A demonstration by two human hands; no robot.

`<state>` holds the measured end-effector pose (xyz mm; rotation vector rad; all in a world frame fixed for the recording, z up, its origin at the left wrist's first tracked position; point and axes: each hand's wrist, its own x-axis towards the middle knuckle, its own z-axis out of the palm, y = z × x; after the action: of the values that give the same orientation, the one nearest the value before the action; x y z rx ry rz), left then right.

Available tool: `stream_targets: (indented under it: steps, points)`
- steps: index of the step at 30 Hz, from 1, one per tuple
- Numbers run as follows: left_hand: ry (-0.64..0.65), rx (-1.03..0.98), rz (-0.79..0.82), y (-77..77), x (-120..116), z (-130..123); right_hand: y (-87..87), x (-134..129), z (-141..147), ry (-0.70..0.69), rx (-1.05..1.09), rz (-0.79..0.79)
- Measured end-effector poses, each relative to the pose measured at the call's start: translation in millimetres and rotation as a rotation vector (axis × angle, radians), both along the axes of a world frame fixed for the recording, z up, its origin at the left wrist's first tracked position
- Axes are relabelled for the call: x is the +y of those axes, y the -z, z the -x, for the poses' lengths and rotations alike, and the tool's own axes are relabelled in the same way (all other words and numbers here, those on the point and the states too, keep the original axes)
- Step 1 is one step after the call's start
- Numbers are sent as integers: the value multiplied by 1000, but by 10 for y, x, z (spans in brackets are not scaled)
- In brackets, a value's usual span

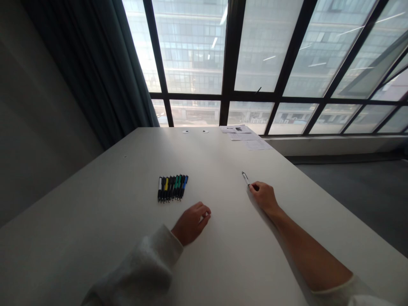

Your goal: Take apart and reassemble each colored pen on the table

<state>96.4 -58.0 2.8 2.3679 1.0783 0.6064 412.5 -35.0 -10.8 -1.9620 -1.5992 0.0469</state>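
Note:
Several pens (172,188) lie side by side in a row on the white table, left of centre; white, black, yellow, green and blue ones are among them. My left hand (191,222) rests just below and to the right of that row, fingers loosely curled and slightly apart, with nothing visible in them. Farther right, my right hand (263,195) pinches the near end of a white pen (245,177), whose other end points away and to the left. Its grip covers the pen's lower part.
The white table (127,187) narrows toward the windows. Sheets of paper (244,135) lie at its far right corner. Two small white items (185,131) (205,131) sit near the far edge. A dark curtain (105,68) hangs at the left.

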Motion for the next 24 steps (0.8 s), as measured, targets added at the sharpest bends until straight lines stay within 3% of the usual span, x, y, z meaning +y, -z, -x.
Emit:
stream_targets:
  steps: [10, 16, 21, 24]
  points:
    - [5, 5, -32, 67, 20, 12, 31, 24, -13, 23, 43, -19]
    - [16, 19, -52, 66, 33, 30, -12, -2, -210, 73, 123, -4]
    - [9, 61, -104, 86, 35, 9, -31, -14, -312, 12, 168, 41]
    - [-73, 108, -169, 114, 94, 43, -15, -10, -285, -43, 157, 62]
